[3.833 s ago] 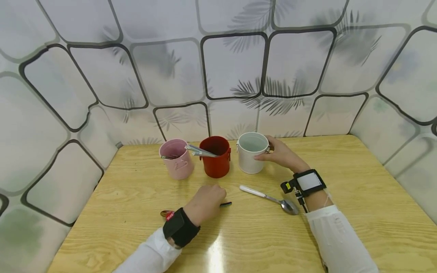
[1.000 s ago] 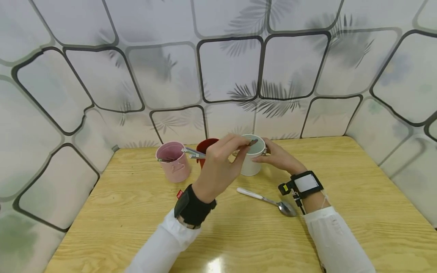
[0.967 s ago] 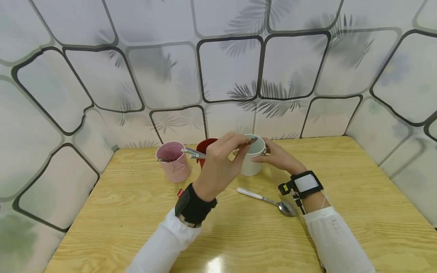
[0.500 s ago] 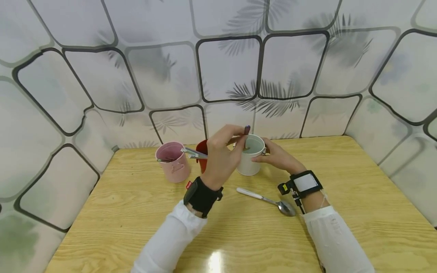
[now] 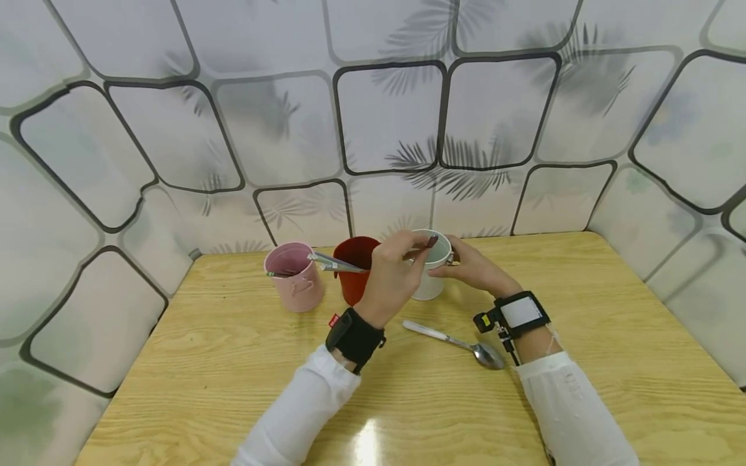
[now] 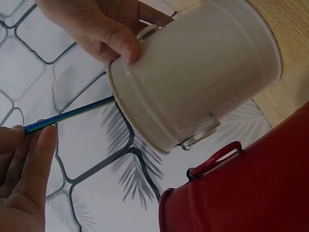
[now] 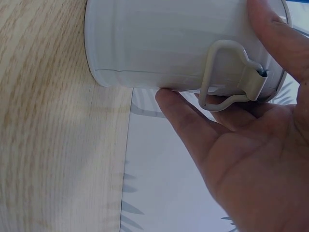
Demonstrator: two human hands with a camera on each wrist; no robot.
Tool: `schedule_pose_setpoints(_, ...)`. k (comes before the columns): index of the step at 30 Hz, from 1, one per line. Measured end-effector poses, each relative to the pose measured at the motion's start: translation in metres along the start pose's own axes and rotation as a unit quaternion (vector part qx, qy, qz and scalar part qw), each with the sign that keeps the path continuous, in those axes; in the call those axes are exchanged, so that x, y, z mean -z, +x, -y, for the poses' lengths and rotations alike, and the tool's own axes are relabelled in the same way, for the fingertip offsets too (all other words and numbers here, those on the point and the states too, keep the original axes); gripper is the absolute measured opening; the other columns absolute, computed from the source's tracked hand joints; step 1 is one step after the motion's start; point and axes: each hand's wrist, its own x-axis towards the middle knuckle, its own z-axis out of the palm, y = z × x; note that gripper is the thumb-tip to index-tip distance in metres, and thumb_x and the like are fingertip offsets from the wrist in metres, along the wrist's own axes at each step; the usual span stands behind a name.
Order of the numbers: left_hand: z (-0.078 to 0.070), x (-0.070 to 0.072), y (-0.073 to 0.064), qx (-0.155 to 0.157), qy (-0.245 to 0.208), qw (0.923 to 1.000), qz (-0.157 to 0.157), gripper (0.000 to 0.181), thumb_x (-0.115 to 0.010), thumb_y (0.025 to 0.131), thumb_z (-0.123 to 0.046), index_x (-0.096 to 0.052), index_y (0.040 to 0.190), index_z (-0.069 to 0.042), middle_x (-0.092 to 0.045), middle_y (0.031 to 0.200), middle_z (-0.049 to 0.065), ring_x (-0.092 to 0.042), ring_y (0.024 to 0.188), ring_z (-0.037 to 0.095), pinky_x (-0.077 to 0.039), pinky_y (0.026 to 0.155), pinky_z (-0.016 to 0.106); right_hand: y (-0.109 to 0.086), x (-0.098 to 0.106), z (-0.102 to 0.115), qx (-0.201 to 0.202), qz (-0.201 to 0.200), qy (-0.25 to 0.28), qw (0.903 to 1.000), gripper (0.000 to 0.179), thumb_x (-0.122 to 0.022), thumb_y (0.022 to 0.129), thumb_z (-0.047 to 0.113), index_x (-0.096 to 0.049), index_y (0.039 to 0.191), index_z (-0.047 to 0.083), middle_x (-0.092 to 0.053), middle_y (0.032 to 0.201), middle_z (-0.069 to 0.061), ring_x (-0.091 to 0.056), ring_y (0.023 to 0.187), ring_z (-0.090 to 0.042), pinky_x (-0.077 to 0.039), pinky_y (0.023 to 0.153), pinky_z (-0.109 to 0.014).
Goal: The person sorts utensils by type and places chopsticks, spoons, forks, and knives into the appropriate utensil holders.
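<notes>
My left hand [image 5: 396, 275] pinches the end of a slim spoon [image 6: 72, 113] with a shiny blue-green handle. Its lower part goes in past the rim of the small white bucket [image 5: 428, 285], and the bowl is hidden inside. Thumb and fingers of my right hand [image 5: 480, 265] hold that bucket from the right, near the rim, around its side handle [image 7: 210, 72]. On the table in front lies another spoon [image 5: 486, 355], with a white handle and a steel bowl.
Left of the white bucket stands a red bucket [image 5: 350, 288] with pale slim sticks [image 5: 335, 260] leaning out over its rim. Farther left is a pink bucket [image 5: 300, 291] with some thin items in it. A patterned wall rises behind the wooden table [image 5: 175, 369].
My left hand has lifted the shiny spoon off the table and brought it to the white bucket. Over the last half second the hand has dipped slightly and the handle tilts more.
</notes>
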Motion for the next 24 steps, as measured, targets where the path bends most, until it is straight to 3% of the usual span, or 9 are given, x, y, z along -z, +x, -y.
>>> schedule_pose_setpoints(11,0.0062,-0.0061,-0.0065,0.038,0.01,0.9981,0.047,0.02,-0.073,0.088,0.013,-0.072,0.105,0.002,-0.073,0.103,0.014,-0.073,0.097,0.025,-0.056,0.087,0.02,-0.0007,0.0006,-0.0006,0.006,0.0,-0.002,1.0,0.066,-0.074,0.097,0.015,-0.041,0.153,0.006,-0.048,0.149,-0.019,-0.041,0.141,-0.041,-0.037,0.112,-0.061)
schedule_pose_setpoints(24,0.0104,-0.0079,-0.0073,0.067,0.029,0.9959,0.053,0.013,-0.073,0.09,0.009,-0.073,0.102,0.004,-0.074,0.1,0.013,-0.074,0.093,0.024,-0.058,0.085,0.022,0.0,0.0007,-0.0008,0.009,0.004,0.0,1.0,0.07,-0.075,0.096,0.018,-0.039,0.155,0.007,-0.048,0.15,-0.018,-0.042,0.141,-0.04,-0.038,0.112,-0.06)
